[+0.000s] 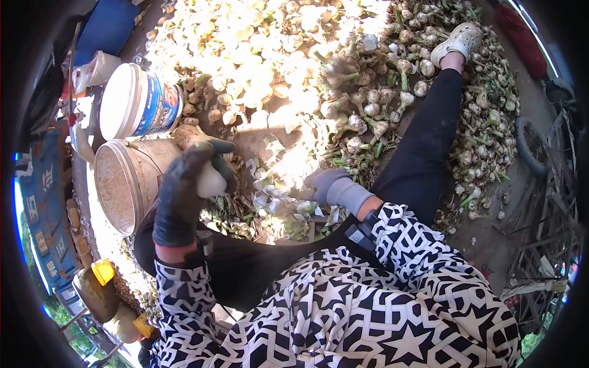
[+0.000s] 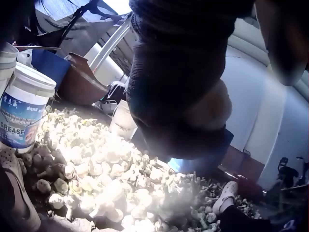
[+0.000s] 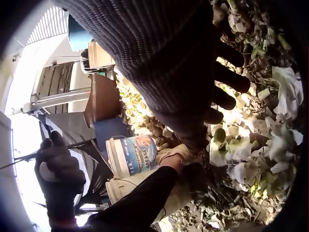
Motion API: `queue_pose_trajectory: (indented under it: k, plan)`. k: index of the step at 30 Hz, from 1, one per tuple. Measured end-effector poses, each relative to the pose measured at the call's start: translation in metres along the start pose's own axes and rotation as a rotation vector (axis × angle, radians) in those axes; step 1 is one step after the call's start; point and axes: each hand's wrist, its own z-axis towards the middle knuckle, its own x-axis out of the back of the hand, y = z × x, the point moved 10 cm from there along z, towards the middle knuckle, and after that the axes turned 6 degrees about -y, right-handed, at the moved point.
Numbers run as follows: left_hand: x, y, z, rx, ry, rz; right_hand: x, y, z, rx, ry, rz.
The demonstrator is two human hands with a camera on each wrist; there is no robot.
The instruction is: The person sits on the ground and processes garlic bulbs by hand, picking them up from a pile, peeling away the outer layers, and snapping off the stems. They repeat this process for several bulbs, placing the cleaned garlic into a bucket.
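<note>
My left hand [image 1: 187, 190], in a dark glove, is raised beside the buckets with its fingers curled round a white garlic bulb [image 1: 210, 182]. In the left wrist view the hand [image 2: 176, 92] is backlit, the pale bulb [image 2: 212, 107] showing at its edge. The right wrist view also shows the left hand [image 3: 60, 169] holding it. My right hand [image 1: 334, 187], in a grey glove, is low over papery peels [image 1: 279, 205]. Its fingers [image 3: 231, 82] are spread with nothing between them, above scraps and peels [image 3: 241, 150].
A large heap of garlic [image 1: 257, 55] spreads ahead, reaching round the outstretched right leg [image 1: 417, 135]. On the left stand a lidded white bucket [image 1: 126, 101] with a blue label and an uncovered bucket [image 1: 126, 178] tipped on its side. Metal frames and a wheel [image 1: 532, 146] are at right.
</note>
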Motion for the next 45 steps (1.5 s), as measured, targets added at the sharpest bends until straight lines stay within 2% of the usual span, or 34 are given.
queue_pose_trajectory:
  k: [1, 2, 3, 5, 6, 7, 8, 9, 10, 11, 12, 13, 14, 15, 16, 17, 19, 20, 21, 23, 25, 27, 30, 32, 33, 35, 36, 37, 38, 39, 41, 42, 44, 45]
  plan:
    - [0.057, -0.014, 0.008, 0.149, 0.172, -0.435, 0.02, 0.026, -0.005, -0.127, 0.156, 0.016]
    - [0.119, 0.0, 0.009, 0.035, 0.4, -0.439, 0.041, 0.054, -0.012, -0.251, 0.318, 0.031]
    - [0.173, 0.005, 0.006, 0.015, 0.538, -0.447, 0.051, 0.093, -0.016, -0.443, 0.347, 0.041]
    - [0.276, 0.003, -0.026, -0.001, 0.834, -0.053, 0.041, 0.169, -0.015, -0.767, 0.326, 0.093]
    - [0.275, 0.006, -0.028, -0.013, 0.838, -0.043, 0.016, 0.206, -0.005, -0.919, 0.141, 0.283]
    - [0.268, 0.011, -0.038, -0.085, 0.881, 0.01, 0.004, 0.218, 0.007, -0.833, 0.066, 0.344]
    - [0.257, 0.014, -0.05, -0.151, 0.927, 0.063, 0.006, 0.218, 0.015, -0.781, 0.118, 0.294]
    - [0.2, 0.017, -0.038, -0.177, 0.825, -0.005, 0.012, 0.213, 0.022, -0.726, 0.169, 0.237]
    - [0.141, 0.013, -0.015, -0.155, 0.619, 0.059, 0.019, 0.203, 0.021, -0.716, 0.168, 0.225]
    - [0.072, 0.002, 0.001, 0.009, 0.464, 0.028, 0.043, 0.171, 0.017, -0.51, 0.31, 0.338]
    - [0.011, -0.008, 0.013, 0.064, 0.218, 0.179, 0.07, 0.136, 0.005, -0.296, 0.44, 0.45]
    - [-0.037, -0.013, 0.021, -0.149, 0.093, 0.42, 0.076, 0.106, -0.005, -0.13, 0.37, 0.816]
    - [-0.073, -0.013, 0.019, -0.111, 0.02, 0.485, 0.085, 0.078, -0.019, 0.028, 0.349, 1.096]
    - [-0.097, -0.012, 0.019, -0.158, -0.001, 0.451, 0.095, 0.054, -0.033, 0.221, 0.332, 1.25]
    - [-0.11, -0.01, 0.016, -0.199, 0.024, 0.415, 0.112, 0.028, -0.06, 0.268, 0.309, 1.237]
    - [-0.113, -0.005, 0.01, -0.303, 0.109, 0.351, 0.117, 0.014, -0.072, 0.411, 0.297, 1.297]
    - [-0.112, -0.01, 0.003, -0.278, 0.162, 0.144, 0.125, 0.003, -0.094, 0.634, 0.409, 1.611]
    - [-0.115, -0.006, 0.002, -0.289, 0.16, 0.149, 0.122, 0.001, -0.098, 0.725, 0.409, 1.72]
    - [-0.114, -0.004, 0.0, -0.285, 0.177, 0.099, 0.119, -0.004, -0.107, 0.735, 0.41, 1.714]
    - [-0.113, -0.002, -0.005, -0.284, 0.201, 0.063, 0.144, -0.009, -0.149, 0.56, 0.924, 1.05]
    - [-0.12, 0.0, -0.01, -0.292, 0.221, 0.224, 0.142, -0.017, -0.146, 0.616, 0.966, 1.095]
    - [-0.123, 0.003, -0.015, -0.284, 0.225, 0.232, 0.135, -0.017, -0.141, 0.495, 0.86, 1.128]
    - [-0.119, 0.009, -0.022, -0.283, 0.226, 0.1, 0.141, -0.023, -0.16, 0.516, 0.924, 0.958]
    - [-0.128, 0.008, -0.02, -0.211, -0.047, -0.604, 0.143, -0.028, -0.169, 0.512, 0.925, 0.872]
    - [-0.124, -0.002, -0.018, -0.025, -0.023, -0.498, 0.143, -0.03, -0.171, 0.533, 0.906, 0.89]
    - [-0.134, -0.066, -0.019, -0.034, -0.218, -0.774, 0.147, -0.031, -0.175, 0.556, 0.883, 0.912]
    - [-0.132, -0.066, -0.019, -0.028, -0.216, -0.774, 0.14, -0.03, -0.166, 0.58, 0.71, 1.1]
    - [-0.131, -0.074, -0.016, 0.09, -0.203, -0.489, 0.131, -0.03, -0.156, 0.599, 0.53, 1.278]
    - [-0.127, -0.082, -0.016, 0.202, -0.188, -0.203, 0.123, -0.026, -0.149, 0.53, 0.46, 1.296]
    - [-0.128, -0.078, -0.018, 0.204, -0.187, -0.205, 0.123, -0.027, -0.146, 0.529, 0.458, 1.297]
    - [-0.115, -0.024, -0.019, -0.203, -0.018, 0.079, 0.157, -0.036, -0.184, 0.756, 0.981, 0.899]
    - [-0.12, -0.013, -0.017, -0.201, -0.019, 0.076, 0.156, -0.038, -0.179, 0.754, 0.979, 0.9]
    - [-0.115, 0.027, -0.021, -0.413, 0.135, -0.009, 0.14, -0.03, -0.146, 0.561, 0.789, 1.055]
    - [-0.116, 0.025, -0.022, -0.408, 0.138, -0.013, 0.139, -0.031, -0.146, 0.558, 0.782, 1.056]
